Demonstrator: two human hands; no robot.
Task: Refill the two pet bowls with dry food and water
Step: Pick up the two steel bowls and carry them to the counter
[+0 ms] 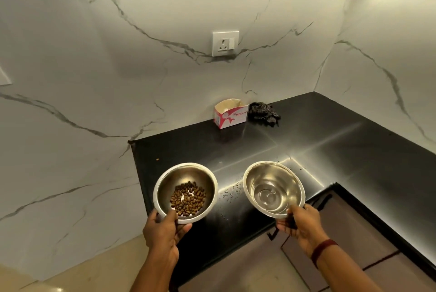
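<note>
I hold two steel pet bowls above the front of a black countertop (pixel 330 150). The left bowl (pixel 165 180) has a layer of brown dry food (pixel 188 199) in its bottom; my left hand (pixel 162 232) grips its near rim with the thumb inside. The right bowl (pixel 274 173) holds clear water (pixel 269 197); my right hand (pixel 302 228) pinches its near rim. Both bowls look lifted off the counter and tilt slightly toward me.
A small open red-and-white carton (pixel 232 117) and a crumpled dark checked cloth (pixel 264 113) sit at the back of the counter against the marble wall. Water droplets (pixel 232 191) lie between the bowls. One stray kibble (pixel 157 159) lies at the left. A socket (pixel 225 43) is on the wall.
</note>
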